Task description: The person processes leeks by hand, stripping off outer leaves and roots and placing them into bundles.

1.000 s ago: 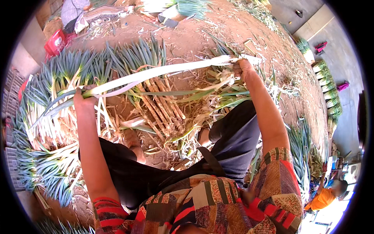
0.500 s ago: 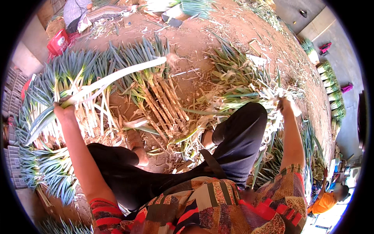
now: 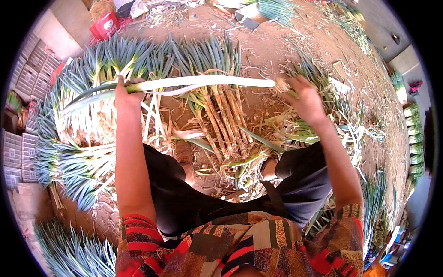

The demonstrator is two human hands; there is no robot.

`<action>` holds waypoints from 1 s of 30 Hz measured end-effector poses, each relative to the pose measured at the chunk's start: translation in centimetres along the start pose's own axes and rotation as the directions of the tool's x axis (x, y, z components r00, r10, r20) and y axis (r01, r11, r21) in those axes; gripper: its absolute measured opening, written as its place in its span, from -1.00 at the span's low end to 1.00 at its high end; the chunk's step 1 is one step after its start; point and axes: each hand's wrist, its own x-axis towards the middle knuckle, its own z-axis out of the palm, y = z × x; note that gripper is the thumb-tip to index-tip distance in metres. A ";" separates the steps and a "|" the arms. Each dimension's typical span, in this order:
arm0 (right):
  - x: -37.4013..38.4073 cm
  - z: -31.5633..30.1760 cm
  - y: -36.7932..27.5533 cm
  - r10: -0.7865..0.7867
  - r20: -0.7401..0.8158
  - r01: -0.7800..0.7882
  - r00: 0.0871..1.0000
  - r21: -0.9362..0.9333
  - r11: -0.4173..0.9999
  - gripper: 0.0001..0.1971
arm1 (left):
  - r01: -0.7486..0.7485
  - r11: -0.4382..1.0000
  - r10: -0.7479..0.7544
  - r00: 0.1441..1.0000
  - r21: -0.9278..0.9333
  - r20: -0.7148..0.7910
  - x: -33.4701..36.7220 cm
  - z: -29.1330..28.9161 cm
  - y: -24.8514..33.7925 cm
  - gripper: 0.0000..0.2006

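My left hand (image 3: 129, 93) is closed round a leek (image 3: 207, 82) where its white stalk turns green. The leek lies nearly level across the view, its green leaves trailing left past my wrist. A thin loose strip of skin hangs along the stalk. At the other end, the tuft of roots (image 3: 280, 85) sits beside the fingers of my right hand (image 3: 307, 100). That hand is slightly blurred, its fingers apart; whether they touch the roots is unclear. Beneath the stalk, untrimmed leeks (image 3: 221, 117) with brown, dirty outer layers lie on the ground.
Cleaned leeks (image 3: 87, 117) lie in rows at left, with more leeks (image 3: 76, 247) at lower left. Peeled leaf scraps (image 3: 300, 131) are heaped at right. Grey crates (image 3: 13, 154) line the left wall. A red container (image 3: 104, 25) stands at the far left.
My right hand has come from the scrap heap at right up to the leek's root end. The leek has turned from slanting to nearly level. The whole view has shifted.
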 end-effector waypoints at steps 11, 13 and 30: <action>4.6 7.8 -16.5 -0.475 -0.360 0.556 0.803 0.168 0.814 -0.74 | 0.127 0.977 -0.132 0.991 0.168 0.015 -2.5 0.7 -0.8 -0.58; 3.8 8.1 -15.2 -0.529 -0.300 0.588 0.794 0.158 0.794 -0.80 | 0.111 0.985 -0.107 0.994 0.136 -0.034 -2.3 1.1 0.7 -0.60; 3.9 8.6 -17.6 -0.521 -0.301 0.561 0.798 0.059 0.825 -0.85 | 0.024 0.994 -0.021 0.999 0.102 -0.037 -4.0 0.7 -1.1 -0.64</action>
